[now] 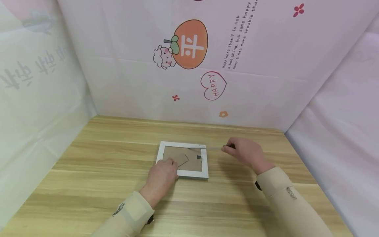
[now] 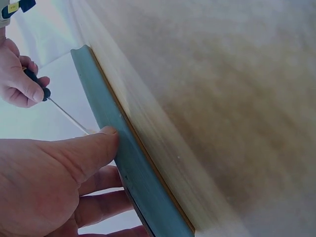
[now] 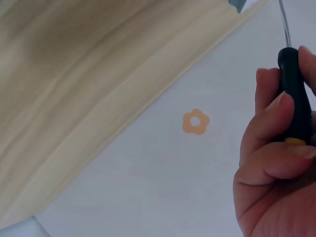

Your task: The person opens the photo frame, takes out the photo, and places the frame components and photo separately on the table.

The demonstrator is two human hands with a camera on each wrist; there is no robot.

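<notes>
A white picture frame (image 1: 205, 168) lies on the table with its brown backing board (image 1: 177, 154) facing up. My left hand (image 1: 162, 174) grips its near left part. In the left wrist view the thumb (image 2: 98, 145) presses the frame's outer side (image 2: 106, 106), with the other fingers over the back. Right of the frame, my right hand (image 1: 245, 153) holds a screwdriver (image 3: 295, 94) by its dark handle with a yellow band. The thin metal shaft (image 1: 214, 148) reaches left across the frame's right border, its tip by the board's far edge. A small dark tab (image 1: 199, 157) sits near the board's right side.
The wood-grain table (image 1: 118, 197) extends around the frame on all sides. White printed cloth (image 1: 133, 89) hangs behind the table, and more pale cloth (image 1: 343, 131) borders it at left and right.
</notes>
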